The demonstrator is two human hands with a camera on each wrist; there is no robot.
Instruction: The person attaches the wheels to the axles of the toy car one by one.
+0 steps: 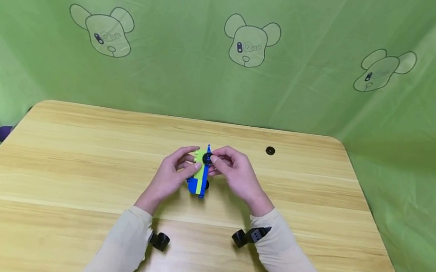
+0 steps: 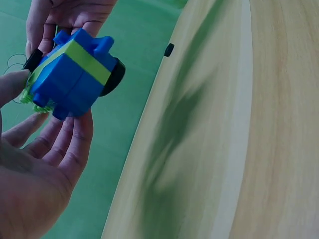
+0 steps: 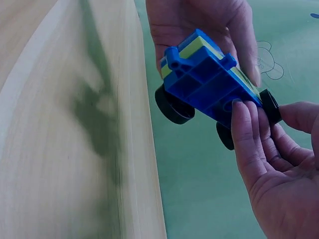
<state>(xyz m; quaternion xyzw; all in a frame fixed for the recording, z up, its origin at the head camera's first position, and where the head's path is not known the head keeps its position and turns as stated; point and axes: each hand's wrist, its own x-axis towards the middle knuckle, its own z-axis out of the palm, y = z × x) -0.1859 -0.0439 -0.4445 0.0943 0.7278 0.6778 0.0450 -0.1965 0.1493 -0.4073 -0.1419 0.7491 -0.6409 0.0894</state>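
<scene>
A blue and lime-green toy car (image 1: 197,186) built of blocks is held up over the table. My left hand (image 1: 170,174) grips its body, thumb on the green side. With thumb and fingers my right hand (image 1: 237,173) pinches a black wheel (image 3: 270,107) against the car's side. In the right wrist view the car's hollow blue underside (image 3: 199,89) faces the camera, and the right fingertips press on it. Two more black wheels, a near one (image 3: 174,105) and a far one (image 3: 226,135), sit on the opposite side. The left wrist view shows the blue end with a green stripe (image 2: 84,62).
One loose black wheel (image 1: 270,150) lies on the wooden table (image 1: 298,197) toward the back, right of the hands. Green curtains (image 1: 177,71) with bear-head prints hang behind and beside the table. A small purple object (image 1: 4,133) shows beyond the left edge.
</scene>
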